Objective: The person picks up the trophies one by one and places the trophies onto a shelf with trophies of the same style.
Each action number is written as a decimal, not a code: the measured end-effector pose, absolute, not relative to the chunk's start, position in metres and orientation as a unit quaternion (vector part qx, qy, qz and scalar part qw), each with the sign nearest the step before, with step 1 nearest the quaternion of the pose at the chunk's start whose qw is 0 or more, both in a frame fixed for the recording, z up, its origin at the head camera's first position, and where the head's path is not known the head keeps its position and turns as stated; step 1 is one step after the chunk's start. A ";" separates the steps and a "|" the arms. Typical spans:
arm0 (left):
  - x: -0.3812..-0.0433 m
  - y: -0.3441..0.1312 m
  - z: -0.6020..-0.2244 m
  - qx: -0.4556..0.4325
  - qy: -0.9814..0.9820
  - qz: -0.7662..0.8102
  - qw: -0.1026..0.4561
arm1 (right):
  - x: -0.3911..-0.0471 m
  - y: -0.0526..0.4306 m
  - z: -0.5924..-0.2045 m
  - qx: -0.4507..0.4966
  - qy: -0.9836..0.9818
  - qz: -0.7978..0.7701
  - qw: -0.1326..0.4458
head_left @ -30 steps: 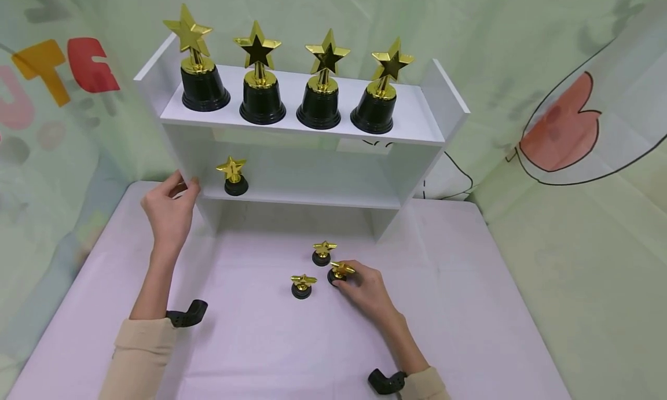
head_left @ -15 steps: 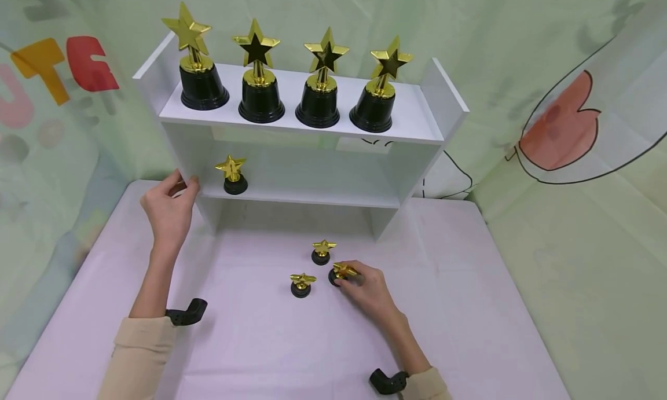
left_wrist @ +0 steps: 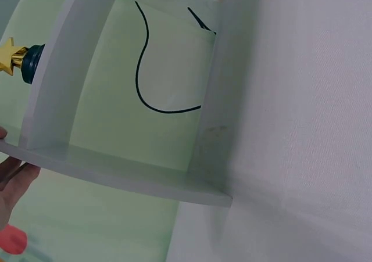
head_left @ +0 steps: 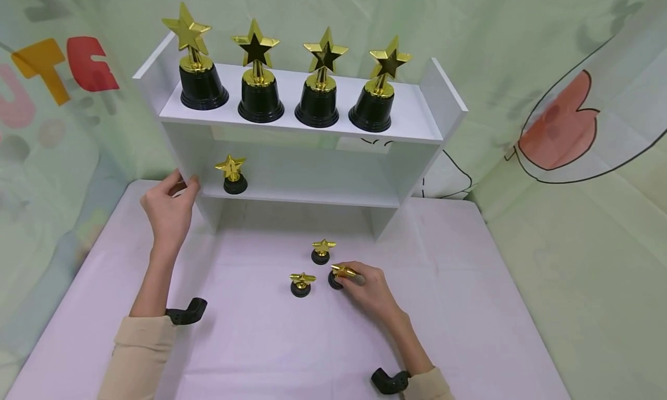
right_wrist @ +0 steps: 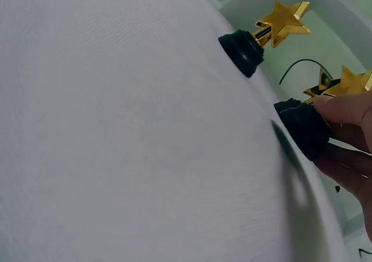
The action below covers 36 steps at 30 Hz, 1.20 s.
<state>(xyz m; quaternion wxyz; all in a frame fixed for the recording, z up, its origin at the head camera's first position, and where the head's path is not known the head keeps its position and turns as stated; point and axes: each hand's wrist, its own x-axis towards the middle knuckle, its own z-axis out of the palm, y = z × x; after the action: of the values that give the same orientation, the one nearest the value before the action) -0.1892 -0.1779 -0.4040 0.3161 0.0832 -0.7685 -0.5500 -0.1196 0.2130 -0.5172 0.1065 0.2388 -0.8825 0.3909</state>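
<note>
My left hand (head_left: 169, 209) grips the left side panel of a white two-tier shelf (head_left: 307, 194), thumb and fingers on either side of the board's edge. In the head view my right hand (head_left: 370, 287) pinches a small gold star trophy (head_left: 336, 280) with a round black base. The right wrist view shows the base of this trophy (right_wrist: 302, 128) tilted, with a shadow under it. Two similar small trophies stand on the table close by, one trophy (head_left: 300, 285) to the left and another trophy (head_left: 321, 252) farther back. A small trophy (head_left: 235, 183) stands on the middle board's left end.
Several larger star trophies (head_left: 261, 99) stand in a row on the shelf's top board. A pale cloth covers the table (head_left: 271, 342). Printed curtains (head_left: 573, 226) hang behind and at both sides. Each wrist wears a black device (head_left: 187, 312).
The small trophy in my right hand has tipped a little, its star leaning right toward the palm. My left hand has stayed on the shelf's side panel.
</note>
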 end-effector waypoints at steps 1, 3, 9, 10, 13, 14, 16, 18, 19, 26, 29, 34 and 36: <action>-0.189 -0.178 -0.404 0.083 -0.769 -0.549 0.317 | -0.119 0.213 -0.515 0.241 -0.884 0.388 0.104; -0.189 -0.178 -0.404 0.083 -0.769 -0.549 0.318 | -0.118 0.212 -0.510 0.243 -0.886 0.384 0.098; -0.190 -0.178 -0.403 0.082 -0.769 -0.546 0.321 | -0.115 0.210 -0.487 0.254 -0.887 0.377 0.079; -0.190 -0.178 -0.403 0.082 -0.769 -0.547 0.320 | -0.114 0.209 -0.483 0.259 -0.885 0.378 0.080; -0.190 -0.177 -0.403 0.081 -0.766 -0.553 0.318 | -0.112 0.208 -0.472 0.277 -0.878 0.381 0.085; -0.190 -0.177 -0.403 0.081 -0.764 -0.556 0.317 | -0.112 0.208 -0.468 0.283 -0.875 0.383 0.088; -0.190 -0.177 -0.402 0.081 -0.762 -0.560 0.315 | -0.111 0.207 -0.462 0.296 -0.870 0.384 0.094; -0.191 -0.177 -0.402 0.080 -0.761 -0.562 0.314 | -0.111 0.206 -0.456 0.306 -0.867 0.383 0.093; -0.191 -0.177 -0.402 0.079 -0.761 -0.562 0.314 | -0.111 0.206 -0.453 0.313 -0.864 0.383 0.096; -0.190 -0.179 -0.403 0.080 -0.761 -0.560 0.318 | -0.115 0.197 -0.430 0.344 -0.851 0.384 0.103; -0.189 -0.179 -0.402 0.086 -0.760 -0.561 0.317 | -0.118 0.192 -0.423 0.355 -0.846 0.381 0.113; -0.188 -0.177 -0.401 0.085 -0.759 -0.560 0.320 | -0.125 0.185 -0.415 0.361 -0.845 0.378 0.115; -0.188 -0.176 -0.401 0.082 -0.761 -0.557 0.323 | -0.129 0.182 -0.413 0.362 -0.844 0.381 0.109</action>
<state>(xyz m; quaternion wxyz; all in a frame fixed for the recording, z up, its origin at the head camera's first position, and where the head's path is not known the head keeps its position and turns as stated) -0.1882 -0.1762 -0.4007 0.3234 0.0822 -0.7608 -0.5566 -0.1288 0.1821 -0.4129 0.1092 0.3620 -0.8436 0.3813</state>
